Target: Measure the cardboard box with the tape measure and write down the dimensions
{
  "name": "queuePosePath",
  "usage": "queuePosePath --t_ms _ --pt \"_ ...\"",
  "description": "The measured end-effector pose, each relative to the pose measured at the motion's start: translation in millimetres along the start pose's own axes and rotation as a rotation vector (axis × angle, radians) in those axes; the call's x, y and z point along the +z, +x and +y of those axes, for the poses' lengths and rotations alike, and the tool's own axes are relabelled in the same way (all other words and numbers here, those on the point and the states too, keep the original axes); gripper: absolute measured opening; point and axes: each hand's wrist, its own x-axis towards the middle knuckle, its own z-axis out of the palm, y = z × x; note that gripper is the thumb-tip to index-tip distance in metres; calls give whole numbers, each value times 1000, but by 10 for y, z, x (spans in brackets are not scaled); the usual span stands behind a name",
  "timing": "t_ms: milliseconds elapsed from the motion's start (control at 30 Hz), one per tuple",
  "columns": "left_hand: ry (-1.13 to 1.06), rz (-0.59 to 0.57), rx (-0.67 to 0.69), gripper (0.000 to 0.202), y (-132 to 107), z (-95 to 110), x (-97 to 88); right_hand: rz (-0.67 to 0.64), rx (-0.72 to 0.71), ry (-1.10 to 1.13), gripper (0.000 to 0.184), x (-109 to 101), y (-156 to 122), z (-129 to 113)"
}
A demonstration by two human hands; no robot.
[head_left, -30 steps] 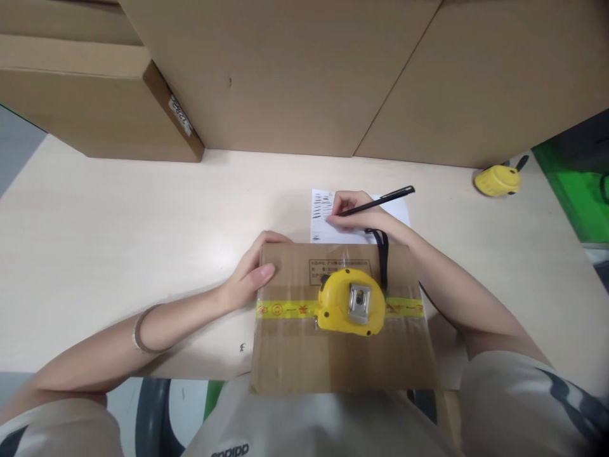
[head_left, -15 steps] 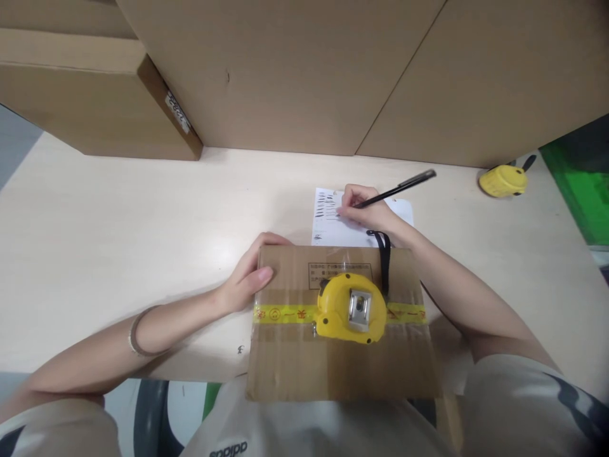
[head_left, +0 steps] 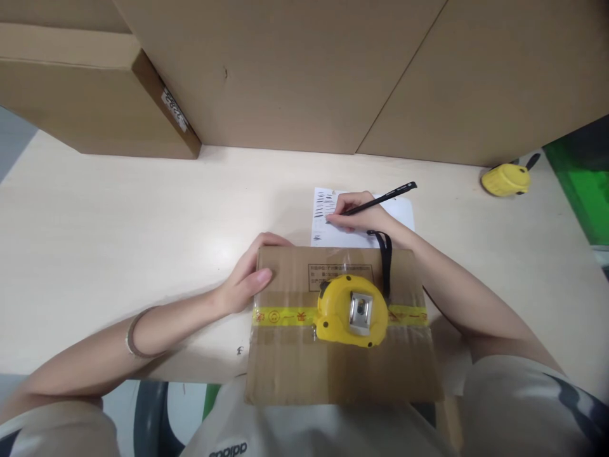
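Note:
My right hand pinches a black pen with its tip on a white sheet of paper that carries several handwritten lines at its left side. In front of the sheet lies a small cardboard box sealed with yellow tape, hanging over the table's near edge. A yellow tape measure with a black wrist strap rests on top of the box. My left hand grips the box's far left corner, fingers curled over its edge.
Large cardboard boxes stand along the back of the pale table, with another box at the back left. A second yellow tape measure lies at the far right, near a green surface.
My right hand has shifted the pen slightly back and forth over the written lines on the paper. The left hand, box and tape measure stay put.

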Motion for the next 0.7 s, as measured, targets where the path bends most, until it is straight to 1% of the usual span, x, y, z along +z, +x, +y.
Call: queuePosePath --t_ms 300,467,700 --pt "3 -1 12 44 12 7 8 12 17 -25 47 2 8 3" --pt "18 -4 4 44 5 2 4 25 29 -50 51 -4 8 -7" --pt "16 -15 15 45 21 -2 3 36 25 -80 42 -20 -3 -27"
